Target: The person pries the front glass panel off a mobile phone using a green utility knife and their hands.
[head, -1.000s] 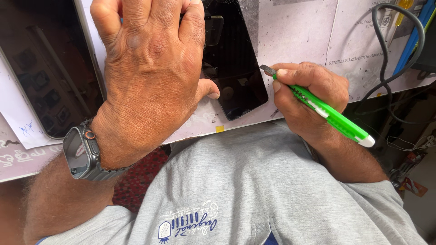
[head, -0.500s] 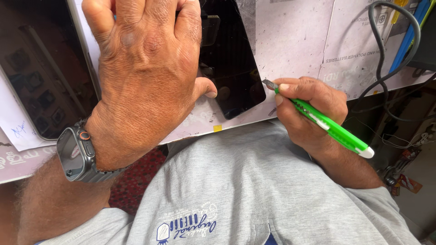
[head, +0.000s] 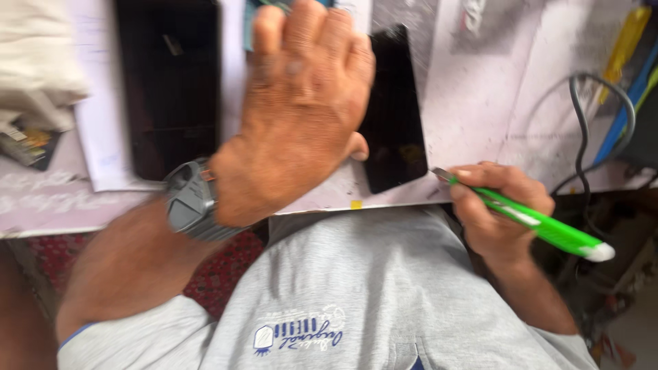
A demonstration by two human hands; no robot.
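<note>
The left hand [head: 298, 113] is seen spread flat, blurred, over a black phone panel [head: 394, 113] lying on the paper-covered tabletop [head: 480, 103]. A green utility knife [head: 534, 223] is gripped in the right hand [head: 500, 212], its tip just beside the panel's lower corner.

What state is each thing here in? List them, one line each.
Left hand: open, fingers spread, over the black phone, blurred.
Right hand: closed around the green cutter.
Green cutter: held, metal tip beside the phone's lower corner; touching or not, cannot tell.
Black phone: flat on the white table, screen dark.
Black tablet: flat, screen dark.
Watch: strapped on the left wrist.
Black cable: looped, loose.
</note>
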